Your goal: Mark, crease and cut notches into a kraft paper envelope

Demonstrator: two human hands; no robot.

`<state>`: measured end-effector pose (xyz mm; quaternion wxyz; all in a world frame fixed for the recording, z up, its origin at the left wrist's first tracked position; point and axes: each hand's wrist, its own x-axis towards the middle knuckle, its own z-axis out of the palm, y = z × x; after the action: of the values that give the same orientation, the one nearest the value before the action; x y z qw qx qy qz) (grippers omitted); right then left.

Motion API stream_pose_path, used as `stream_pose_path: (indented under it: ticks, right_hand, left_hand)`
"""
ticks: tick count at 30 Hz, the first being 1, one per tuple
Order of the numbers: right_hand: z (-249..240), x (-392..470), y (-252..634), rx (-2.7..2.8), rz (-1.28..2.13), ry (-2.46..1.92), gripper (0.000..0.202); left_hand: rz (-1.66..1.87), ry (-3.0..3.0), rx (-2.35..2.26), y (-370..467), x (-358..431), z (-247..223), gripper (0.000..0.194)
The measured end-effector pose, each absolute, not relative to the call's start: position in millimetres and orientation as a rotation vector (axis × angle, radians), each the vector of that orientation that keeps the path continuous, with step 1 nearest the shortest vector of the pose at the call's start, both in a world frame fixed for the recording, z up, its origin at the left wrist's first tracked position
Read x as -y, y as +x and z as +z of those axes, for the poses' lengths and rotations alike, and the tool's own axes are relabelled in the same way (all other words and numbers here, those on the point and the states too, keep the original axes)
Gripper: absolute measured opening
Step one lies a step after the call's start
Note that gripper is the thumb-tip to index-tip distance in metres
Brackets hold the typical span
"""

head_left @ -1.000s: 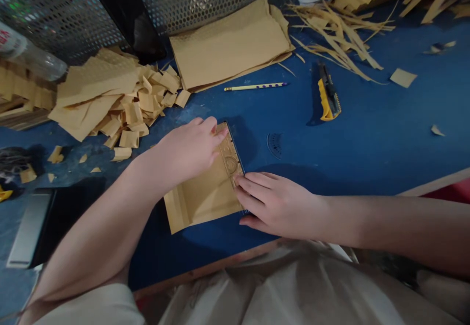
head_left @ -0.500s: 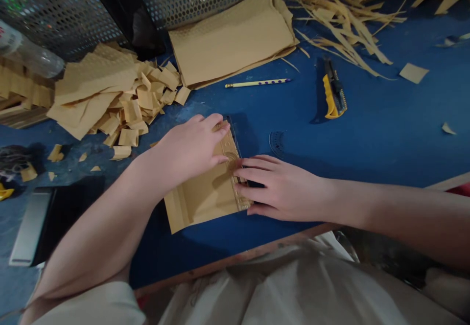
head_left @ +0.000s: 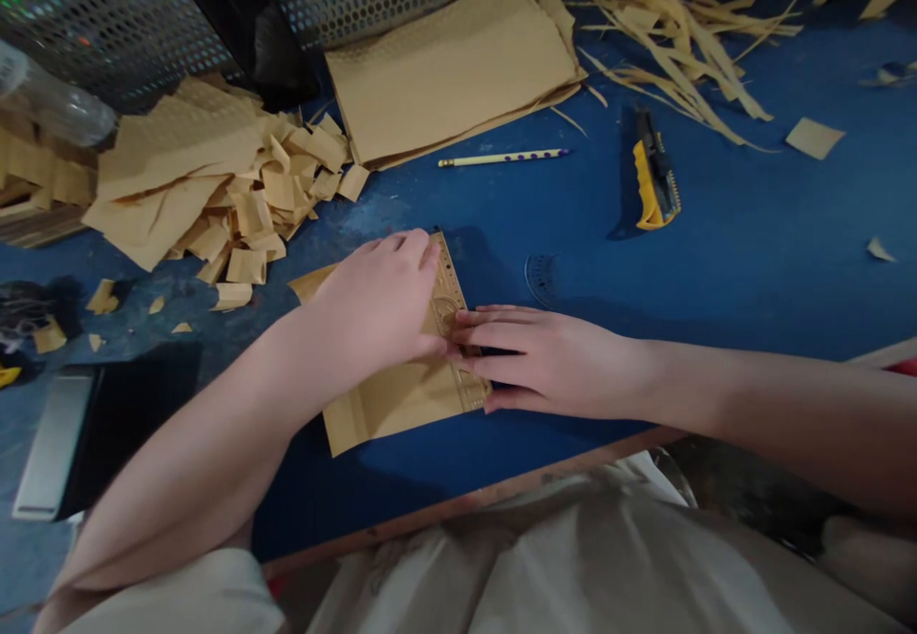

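Observation:
A clear plastic stencil ruler [head_left: 445, 305] lies along the right edge of a brown kraft paper piece [head_left: 401, 405], whose left side has a crease. Across the paper reaches my left hand [head_left: 379, 300], its fingers bent over the ruler's far end and its thumb at the ruler's middle. From the other side, my right hand [head_left: 548, 357] lies low with fingers stretched and slightly apart, the tips touching the ruler's near half. My hands nearly meet at the ruler's middle. Part of the paper is hidden under my left hand and forearm.
A yellow utility knife [head_left: 649, 185], a pencil [head_left: 501, 158] and a clear protractor [head_left: 541, 279] lie beyond my hands. Large paper sheets [head_left: 458, 71], cut scraps [head_left: 258, 204] and paper strips [head_left: 688, 52] are farther back. A black-and-silver object [head_left: 57, 443] lies left.
The ruler has shifted slightly left and now sits flush along the paper's right edge. My left thumb has moved nearer my right fingertips.

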<state>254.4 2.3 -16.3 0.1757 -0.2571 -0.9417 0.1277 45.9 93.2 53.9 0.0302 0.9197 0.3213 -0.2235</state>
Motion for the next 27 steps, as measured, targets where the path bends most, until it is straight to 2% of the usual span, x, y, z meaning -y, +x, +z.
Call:
stream_pose_path:
  ticks: [3,6,11,17,20,22,24,27]
  right_hand:
    - [-18,-1,255,2.663,0.335,-0.723,0.039]
    - [-18,-1,256,2.659,0.345,-0.717,0.036]
    - [-20,-1,254,2.634,0.341,-0.699,0.034]
    - [-10,-8,261,2.557,0.229,-0.729,0.038]
    - [1,-15,281,2.470,0.100,-1.136,0.031]
    - [5,-20,297,2.491,0.016,-1.394,0.041]
    - [5,-22,308,2.519,-0.004,-1.513,0.050]
    - [4,-24,314,2.519,0.087,-1.601,0.047]
  left_hand:
    - [-0.653,2.866,-1.007,49,-85,46,0.104]
    - [-0.675,2.834,-1.069,51,-79,40,0.112]
    - [-0.796,2.751,-1.083,53,-77,37,0.141]
    - [-0.815,2.663,-1.079,54,-79,33,0.153]
    - [-0.845,2.612,-1.098,55,-80,35,0.157]
    - [-0.850,2.580,-1.115,56,-80,37,0.153]
    - [-0.857,2.558,-1.122,57,-80,40,0.150]
    - [-0.899,2.539,-1.136,58,-79,43,0.149]
